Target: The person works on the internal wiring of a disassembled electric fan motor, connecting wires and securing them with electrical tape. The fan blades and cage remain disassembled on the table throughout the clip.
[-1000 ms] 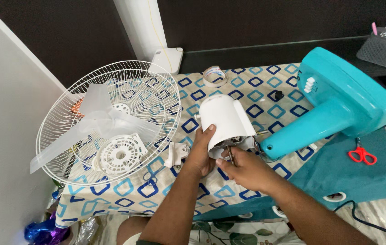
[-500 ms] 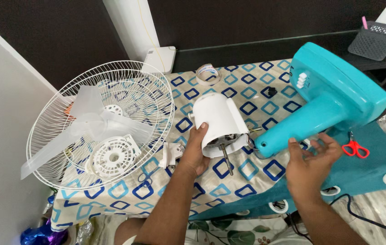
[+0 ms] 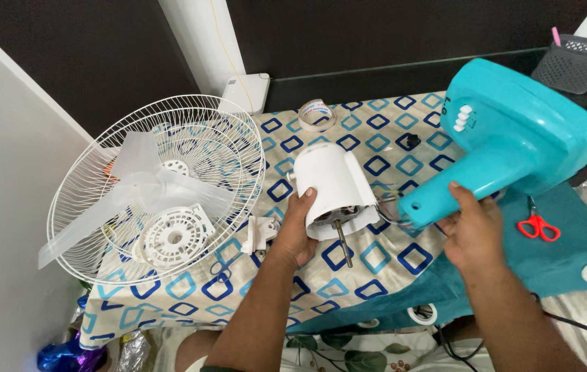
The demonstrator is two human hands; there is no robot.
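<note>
My left hand (image 3: 299, 231) grips the white fan motor housing (image 3: 331, 180) from its left side. The open end faces me, with a metal shaft (image 3: 342, 241) sticking out. My right hand (image 3: 474, 231) holds the lower neck of the turquoise fan base (image 3: 514, 148), which lies tilted on the table with white buttons on top. Thin wires (image 3: 388, 207) run between the motor and the neck. Both rest over a cloth (image 3: 293, 272) patterned with blue squares.
A white wire fan guard (image 3: 83, 207) with translucent blades (image 3: 138, 186) and a round white plastic piece (image 3: 175, 236) lies at the left. Behind are a tape roll (image 3: 315, 114) and a mesh basket (image 3: 572, 62). Red scissors (image 3: 538, 226) lie on teal fabric (image 3: 569, 255) at right.
My right hand left the motor's open end, swung right, and now grips the neck of the turquoise base. My left hand stayed on the motor housing.
</note>
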